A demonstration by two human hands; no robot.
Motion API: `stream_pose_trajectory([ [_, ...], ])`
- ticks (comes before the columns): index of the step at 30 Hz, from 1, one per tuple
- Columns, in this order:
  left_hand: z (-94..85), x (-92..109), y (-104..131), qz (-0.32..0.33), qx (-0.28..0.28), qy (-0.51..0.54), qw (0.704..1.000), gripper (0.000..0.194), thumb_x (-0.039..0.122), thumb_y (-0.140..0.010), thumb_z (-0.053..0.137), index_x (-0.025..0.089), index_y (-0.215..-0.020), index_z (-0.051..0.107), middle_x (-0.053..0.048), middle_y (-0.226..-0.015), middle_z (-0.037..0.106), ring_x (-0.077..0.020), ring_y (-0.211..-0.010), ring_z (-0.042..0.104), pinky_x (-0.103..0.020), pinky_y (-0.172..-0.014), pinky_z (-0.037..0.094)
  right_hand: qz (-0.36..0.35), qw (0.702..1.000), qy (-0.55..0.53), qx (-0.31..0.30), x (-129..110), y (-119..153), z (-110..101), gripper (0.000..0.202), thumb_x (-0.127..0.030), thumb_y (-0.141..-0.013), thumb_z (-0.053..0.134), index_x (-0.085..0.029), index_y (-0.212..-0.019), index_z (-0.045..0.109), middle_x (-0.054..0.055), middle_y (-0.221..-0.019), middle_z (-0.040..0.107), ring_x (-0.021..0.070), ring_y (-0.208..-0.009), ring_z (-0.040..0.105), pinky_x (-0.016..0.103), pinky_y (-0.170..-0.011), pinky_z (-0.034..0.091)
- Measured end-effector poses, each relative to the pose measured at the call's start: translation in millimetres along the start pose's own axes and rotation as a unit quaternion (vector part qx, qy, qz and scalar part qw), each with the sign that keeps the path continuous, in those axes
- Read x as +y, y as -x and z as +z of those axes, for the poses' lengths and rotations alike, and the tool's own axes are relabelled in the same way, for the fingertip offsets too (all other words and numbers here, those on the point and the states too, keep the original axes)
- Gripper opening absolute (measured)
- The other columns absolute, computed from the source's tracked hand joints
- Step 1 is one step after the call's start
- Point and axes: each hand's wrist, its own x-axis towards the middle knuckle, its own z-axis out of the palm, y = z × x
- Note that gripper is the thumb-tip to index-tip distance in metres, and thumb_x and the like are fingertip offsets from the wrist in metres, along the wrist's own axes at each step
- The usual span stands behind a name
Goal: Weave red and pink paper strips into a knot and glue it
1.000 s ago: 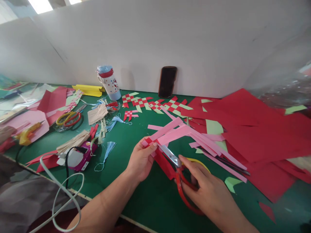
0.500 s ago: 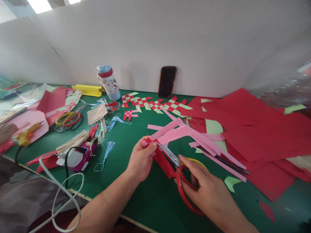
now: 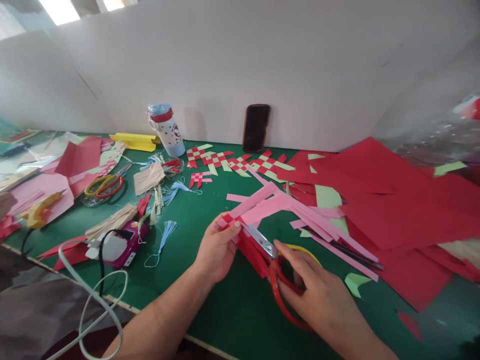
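Note:
Pinched in my left hand (image 3: 219, 245) is a woven piece of red and pink paper strips (image 3: 229, 220), its long red tails (image 3: 255, 256) hanging toward me and pink tails (image 3: 268, 206) reaching away. My right hand (image 3: 318, 287) is closed round the red and yellow handles of a pair of scissors (image 3: 275, 272). The blades lie against the paper strips close to my left thumb; the tips are hidden among the strips. Loose pink strips (image 3: 318, 220) lie just beyond both hands.
Large red sheets (image 3: 405, 200) spread at the right. Finished-looking woven fish (image 3: 217, 161) line the back, near a bottle (image 3: 167, 130) and an upright phone (image 3: 257, 127). At left are other scissors (image 3: 105, 186), tassels (image 3: 165, 240), a purple power strip (image 3: 127, 245), cables and a glue gun (image 3: 39, 210).
The scissors and both hands hold nearly the same pose at the woven piece. The view has shifted slightly. At the far left, another person's hand has moved toward the edge of view.

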Motion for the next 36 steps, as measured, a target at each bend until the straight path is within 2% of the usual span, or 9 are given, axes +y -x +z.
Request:
stream_pose_trajectory([
  [9, 2.3, 2.4, 1.0, -0.006, 0.009, -0.007, 1.0, 0.029, 0.02, -0.067, 0.085, 0.016, -0.086, 0.064, -0.003, -0.084, 0.071, -0.0143, -0.073, 0.067, -0.027, -0.074, 0.054, 0.016, 1.0, -0.008, -0.002, 1.0, 0.6, -1.0, 0.049, -0.027, -0.087, 0.051, -0.021, -0.136, 0.05, 0.01, -0.102, 0.07, 0.0181, -0.073, 0.07, 0.025, -0.051, 0.054],
  [15, 1.9, 2.4, 0.6, 0.017, 0.006, -0.008, 1.0, 0.026, 0.019, -0.071, 0.082, 0.015, -0.089, 0.064, -0.003, -0.084, 0.071, -0.0144, -0.075, 0.067, -0.027, -0.076, 0.054, 0.055, 0.998, -0.026, -0.015, 0.9, 0.9, -2.5, 0.049, -0.031, -0.086, 0.055, -0.025, -0.134, 0.051, 0.007, -0.108, 0.071, 0.0195, -0.084, 0.071, 0.025, -0.052, 0.055],
  [22, 3.7, 3.1, 0.3, 0.032, 0.03, -0.009, 0.999, 0.029, 0.021, -0.066, 0.085, 0.015, -0.086, 0.065, -0.002, -0.082, 0.071, -0.0122, -0.072, 0.066, -0.024, -0.072, 0.053, 0.067, 0.995, -0.06, -0.03, -1.7, 1.9, -2.7, 0.05, -0.031, -0.086, 0.056, -0.026, -0.135, 0.052, 0.006, -0.112, 0.071, 0.0199, -0.088, 0.072, 0.026, -0.055, 0.058],
  [28, 2.2, 2.7, 0.6, 0.01, 0.019, -0.01, 1.0, 0.03, 0.023, -0.066, 0.086, 0.016, -0.086, 0.065, -0.002, -0.082, 0.071, -0.0125, -0.072, 0.066, -0.025, -0.072, 0.052, 0.061, 0.996, -0.065, -0.021, -1.7, 2.2, -2.1, 0.048, -0.03, -0.086, 0.053, -0.023, -0.134, 0.054, 0.008, -0.104, 0.073, 0.0194, -0.078, 0.072, 0.026, -0.054, 0.057],
  [33, 1.2, 2.9, 1.3, 0.002, 0.017, -0.012, 1.0, 0.031, 0.024, -0.066, 0.086, 0.016, -0.087, 0.064, -0.001, -0.081, 0.07, -0.0129, -0.07, 0.065, -0.025, -0.069, 0.051, 0.077, 0.992, -0.097, -0.033, -1.9, 2.1, -2.2, 0.048, -0.03, -0.086, 0.056, -0.025, -0.134, 0.053, 0.005, -0.104, 0.072, 0.0122, -0.056, 0.064, 0.025, -0.053, 0.056],
  [36, 1.4, 3.4, 1.9, -0.001, 0.02, -0.011, 1.0, 0.031, 0.023, -0.066, 0.085, 0.016, -0.088, 0.064, -0.002, -0.082, 0.071, -0.0128, -0.07, 0.065, -0.025, -0.068, 0.052, 0.079, 0.99, -0.106, -0.039, -1.9, 2.3, -3.1, 0.048, -0.029, -0.086, 0.056, -0.025, -0.133, 0.053, 0.006, -0.107, 0.072, 0.0098, -0.05, 0.059, 0.024, -0.051, 0.055],
])
